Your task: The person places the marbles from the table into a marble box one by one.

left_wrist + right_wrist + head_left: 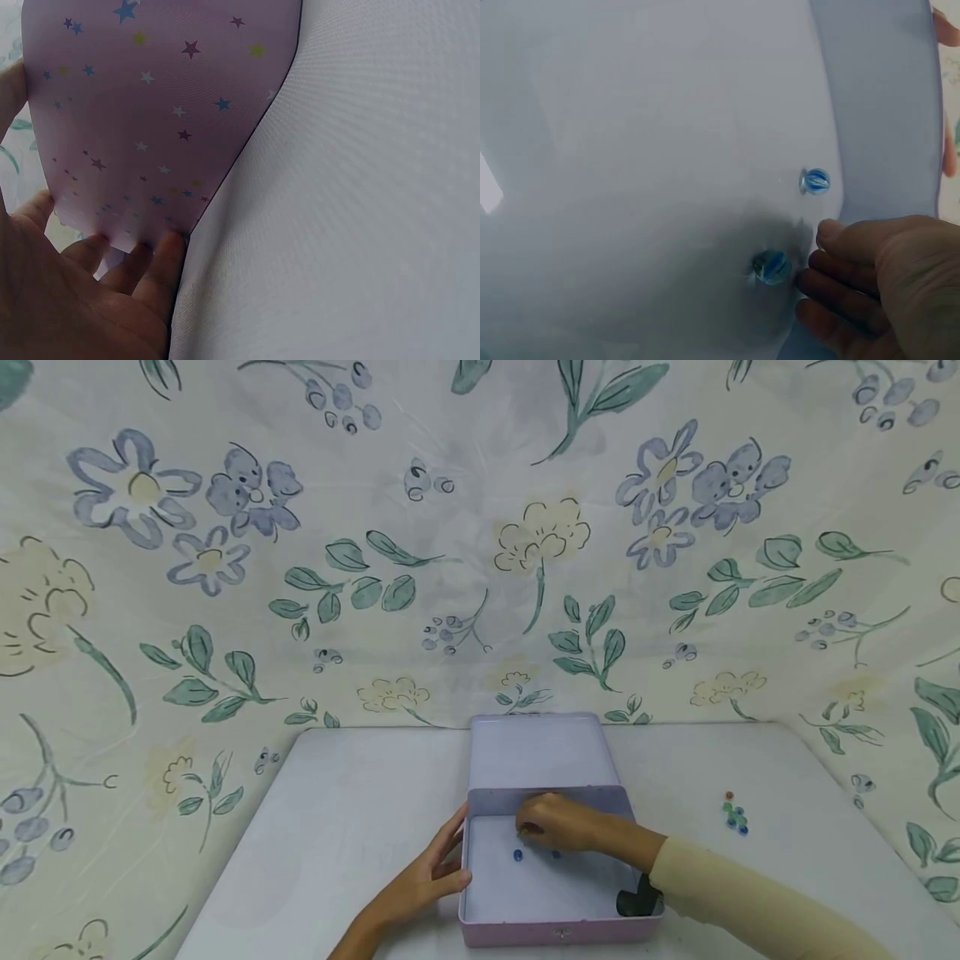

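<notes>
At the middle of the white table point(337, 827), toward the near side, an open pink box point(517, 933): faces mouth up, near wall toward the viewer, lid point(540, 752) at the far side, leaning away. Lid counted in, runs longest from near to far; cannot tell the longer side of the base alone. On the pink outside, printed stars point(191, 49) in blue, yellow, white and dark red; on the near wall, a small mark point(562, 934), too blurred to read. Against the outside of the left wall, left hand point(420, 881): fingers extended and spread, touching the box. Inside, toward the far wall, right hand point(558, 822): fingers curled downward; cannot tell whether empty or holding something. Just beside the right fingertips, a clear marble with blue streaks point(771, 266); near it, a second blue-streaked marble point(815, 181). On the table to the right, well apart from the box, a cluster of green, blue and orange-brown marbles point(738, 815). Beyond, floral cloth point(360, 485).
</notes>
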### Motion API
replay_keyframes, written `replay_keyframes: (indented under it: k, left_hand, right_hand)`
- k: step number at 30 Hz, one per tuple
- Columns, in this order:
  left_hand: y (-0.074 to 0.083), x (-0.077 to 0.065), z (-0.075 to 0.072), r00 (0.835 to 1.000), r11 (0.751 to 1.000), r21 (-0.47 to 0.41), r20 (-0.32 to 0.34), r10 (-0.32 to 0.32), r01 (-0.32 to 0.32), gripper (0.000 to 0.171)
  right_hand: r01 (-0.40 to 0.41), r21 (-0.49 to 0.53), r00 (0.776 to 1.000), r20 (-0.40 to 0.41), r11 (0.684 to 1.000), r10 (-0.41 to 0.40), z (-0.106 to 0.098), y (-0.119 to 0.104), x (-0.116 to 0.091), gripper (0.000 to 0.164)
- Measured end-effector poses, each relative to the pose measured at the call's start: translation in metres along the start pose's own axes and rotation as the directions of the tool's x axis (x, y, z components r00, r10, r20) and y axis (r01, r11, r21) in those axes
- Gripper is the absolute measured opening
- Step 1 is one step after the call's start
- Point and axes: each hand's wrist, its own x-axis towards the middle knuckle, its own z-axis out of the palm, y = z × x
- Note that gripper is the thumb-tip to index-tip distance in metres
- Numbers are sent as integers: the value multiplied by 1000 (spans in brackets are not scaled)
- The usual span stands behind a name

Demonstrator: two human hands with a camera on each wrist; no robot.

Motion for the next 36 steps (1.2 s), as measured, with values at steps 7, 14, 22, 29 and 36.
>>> replay_keyframes:
  k: [7, 14, 22, 29, 36]
  left_hand:
    - [-2, 0, -1, 1000, 1000, -2, 6, -1, 1, 83]
    - [-1, 0, 0, 1000, 1000, -7, 5, 1, -1, 83]
    - [-1, 1, 0, 1000, 1000, -9, 4, 4, -4, 83]
    - [-2, 1, 0, 1000, 1000, 5, -3, 9, -9, 82]
    - [-2, 1, -1, 1000, 1000, -7, 14, 22, -22, 82]
  right_hand:
    - [54, -20, 998, -19, 998, -55, 1, 1, -1, 6]
    - [59, -54, 998, -12, 997, -60, 3, 4, -2, 6]
    - [62, -86, 998, -10, 994, -63, 2, 1, -2, 6]
    - [42, -106, 999, 2, 993, -42, 0, 0, -2, 6]
    - [83, -112, 996, -17, 990, -85, 3, 1, -3, 6]
